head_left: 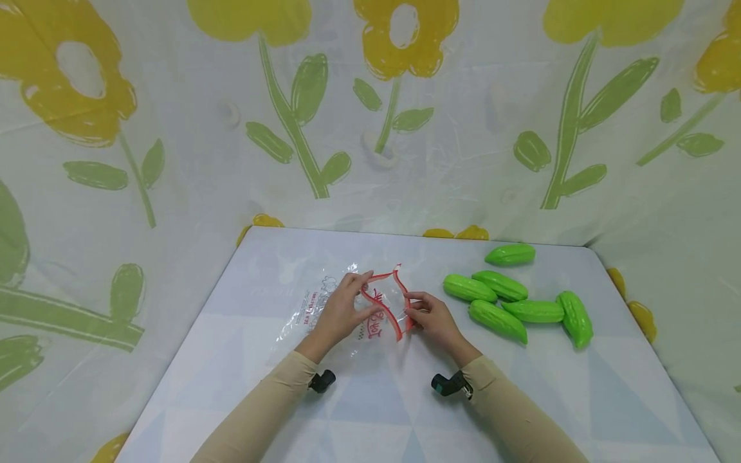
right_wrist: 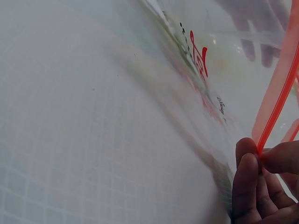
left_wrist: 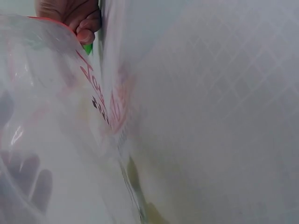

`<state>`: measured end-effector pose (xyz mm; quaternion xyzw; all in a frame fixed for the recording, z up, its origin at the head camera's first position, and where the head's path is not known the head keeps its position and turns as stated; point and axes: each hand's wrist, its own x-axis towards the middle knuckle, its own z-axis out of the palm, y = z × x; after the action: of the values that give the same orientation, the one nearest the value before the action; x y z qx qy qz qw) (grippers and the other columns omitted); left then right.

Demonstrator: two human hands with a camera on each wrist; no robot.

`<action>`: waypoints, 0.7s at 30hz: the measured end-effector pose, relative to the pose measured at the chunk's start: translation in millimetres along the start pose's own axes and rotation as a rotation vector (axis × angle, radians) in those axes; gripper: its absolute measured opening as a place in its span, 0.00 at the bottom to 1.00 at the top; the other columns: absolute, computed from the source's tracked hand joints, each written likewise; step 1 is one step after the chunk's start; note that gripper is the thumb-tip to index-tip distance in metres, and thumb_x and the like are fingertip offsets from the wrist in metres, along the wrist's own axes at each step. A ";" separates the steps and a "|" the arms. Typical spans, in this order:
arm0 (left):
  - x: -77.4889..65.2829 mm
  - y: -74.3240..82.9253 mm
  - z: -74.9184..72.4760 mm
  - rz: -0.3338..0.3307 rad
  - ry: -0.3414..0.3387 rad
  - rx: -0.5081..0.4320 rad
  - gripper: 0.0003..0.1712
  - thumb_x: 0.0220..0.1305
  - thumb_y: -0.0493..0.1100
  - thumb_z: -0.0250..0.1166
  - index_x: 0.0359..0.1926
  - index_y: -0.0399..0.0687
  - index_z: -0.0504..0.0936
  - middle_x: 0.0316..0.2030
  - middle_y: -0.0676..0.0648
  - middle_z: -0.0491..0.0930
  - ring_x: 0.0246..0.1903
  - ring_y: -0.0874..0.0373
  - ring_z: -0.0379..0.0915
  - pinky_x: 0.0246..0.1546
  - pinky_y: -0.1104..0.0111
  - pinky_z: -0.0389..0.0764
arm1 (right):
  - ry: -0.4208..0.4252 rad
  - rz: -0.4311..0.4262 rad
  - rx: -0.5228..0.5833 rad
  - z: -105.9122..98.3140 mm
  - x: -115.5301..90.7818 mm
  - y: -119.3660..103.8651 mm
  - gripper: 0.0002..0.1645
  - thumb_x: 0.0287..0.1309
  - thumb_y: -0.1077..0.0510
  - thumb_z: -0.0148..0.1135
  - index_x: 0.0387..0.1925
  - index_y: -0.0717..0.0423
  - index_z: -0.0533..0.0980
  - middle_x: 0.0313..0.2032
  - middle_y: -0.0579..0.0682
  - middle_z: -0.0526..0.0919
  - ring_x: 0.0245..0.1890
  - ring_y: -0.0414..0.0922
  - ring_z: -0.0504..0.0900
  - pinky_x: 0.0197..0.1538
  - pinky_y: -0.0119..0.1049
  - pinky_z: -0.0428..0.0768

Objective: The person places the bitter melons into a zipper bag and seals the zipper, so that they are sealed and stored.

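A clear plastic zip bag [head_left: 376,325] with a red zip edge and red lettering lies on the table, its mouth parted and facing right. My left hand [head_left: 339,313] holds the bag near the left side of its mouth, index finger by the upper rim and thumb by the lower. My right hand [head_left: 433,321] pinches the red edge on the right side. In the right wrist view, thumb and fingertips [right_wrist: 246,179] grip the red zip strip [right_wrist: 280,98] closely. Through the plastic, blurred fingers [left_wrist: 30,175] show in the left wrist view.
To the right of the bag lie several glossy green ridged gourds [head_left: 498,319], like bitter melons, some touching one another. The pale patterned tabletop [head_left: 370,411] meets a flowered curtain [head_left: 463,141] at the back and sides. Both forearms reach in from the front edge.
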<state>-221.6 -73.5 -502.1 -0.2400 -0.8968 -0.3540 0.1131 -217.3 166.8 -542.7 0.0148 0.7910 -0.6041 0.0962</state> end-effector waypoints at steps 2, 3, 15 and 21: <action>-0.1 0.3 -0.5 -0.005 0.001 -0.007 0.44 0.59 0.52 0.77 0.72 0.44 0.70 0.53 0.45 0.74 0.45 0.48 0.77 0.45 0.60 0.83 | 0.001 0.006 0.002 0.2 0.0 -0.4 0.23 0.67 0.62 0.66 0.62 0.53 0.78 0.43 0.55 0.83 0.32 0.44 0.81 0.33 0.33 0.82; -0.2 0.6 -0.8 -0.007 0.002 -0.012 0.44 0.59 0.52 0.77 0.72 0.45 0.70 0.53 0.45 0.74 0.46 0.48 0.78 0.46 0.60 0.84 | 0.002 0.008 0.002 0.3 0.1 -0.6 0.23 0.66 0.62 0.66 0.62 0.53 0.78 0.43 0.55 0.83 0.32 0.44 0.81 0.33 0.33 0.83; 1.5 0.4 -1.1 -0.036 0.025 -0.074 0.38 0.60 0.46 0.77 0.68 0.45 0.72 0.51 0.47 0.75 0.49 0.51 0.78 0.52 0.60 0.83 | 0.015 0.002 -0.010 0.0 -0.4 -3.1 0.23 0.65 0.62 0.67 0.62 0.50 0.79 0.43 0.54 0.83 0.34 0.45 0.83 0.33 0.34 0.82; 1.7 1.0 -1.5 -0.031 0.033 -0.099 0.37 0.59 0.47 0.77 0.67 0.45 0.74 0.50 0.46 0.76 0.49 0.54 0.77 0.52 0.61 0.83 | 0.012 -0.009 -0.007 -0.5 -0.1 -1.5 0.24 0.66 0.62 0.66 0.62 0.49 0.79 0.43 0.54 0.83 0.33 0.45 0.82 0.32 0.34 0.82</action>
<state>-222.5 -73.3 -499.8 -0.2254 -0.8798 -0.4038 0.1102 -217.5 166.8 -541.1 0.0144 0.7938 -0.6014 0.0888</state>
